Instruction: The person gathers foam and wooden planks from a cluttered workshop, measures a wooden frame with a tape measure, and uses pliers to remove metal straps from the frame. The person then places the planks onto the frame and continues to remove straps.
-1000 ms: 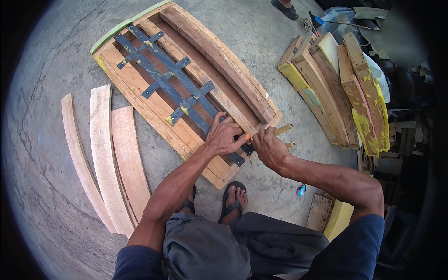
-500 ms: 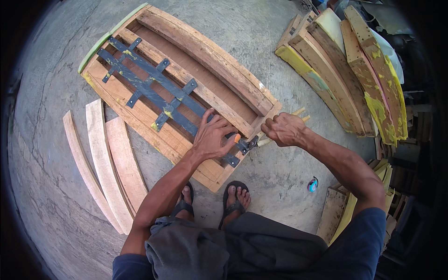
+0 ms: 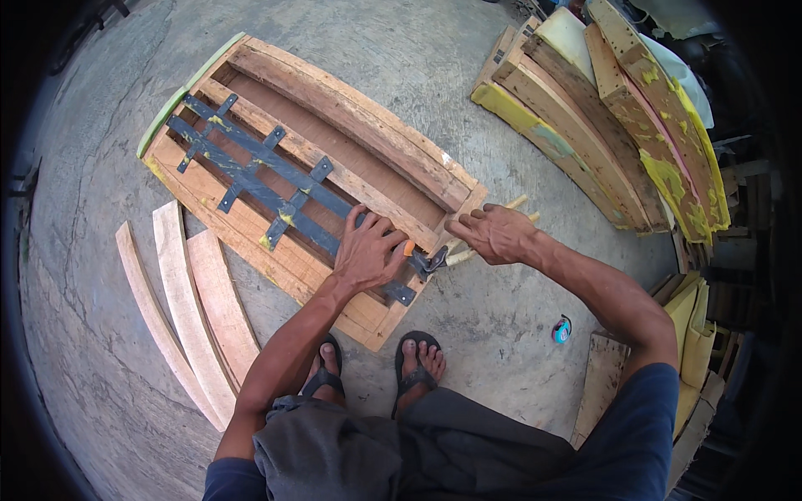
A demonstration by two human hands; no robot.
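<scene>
A curved wooden frame (image 3: 401, 179) lies on the concrete, with crossed black straps (image 3: 251, 177) fixed over its openings. At its near right corner, the dark jaws of a pair of pincers (image 3: 432, 260) meet the black strap end. My right hand (image 3: 494, 235) is closed round the pincers' pale handles, whose ends stick out beyond the fist. My left hand (image 3: 368, 254) lies over the straps with bent fingers. Between its thumb and fingers shows the orange end of a black-and-orange tool; the palm hides the remainder.
Three curved wooden strips (image 3: 180, 296) lie at the left. Wooden frames with yellow foam scraps (image 3: 576, 125) are stacked at the far right. A turquoise tape measure (image 3: 561, 329) sits on the floor to my right, near a wooden board (image 3: 600, 376) and yellow foam (image 3: 695, 334). My sandalled feet (image 3: 415, 367) stand close to the frame.
The view has shifted a little, so the frame appears slightly lower and further left. Both hands keep their grip at the near right corner, and the pincers stay at the strap end.
</scene>
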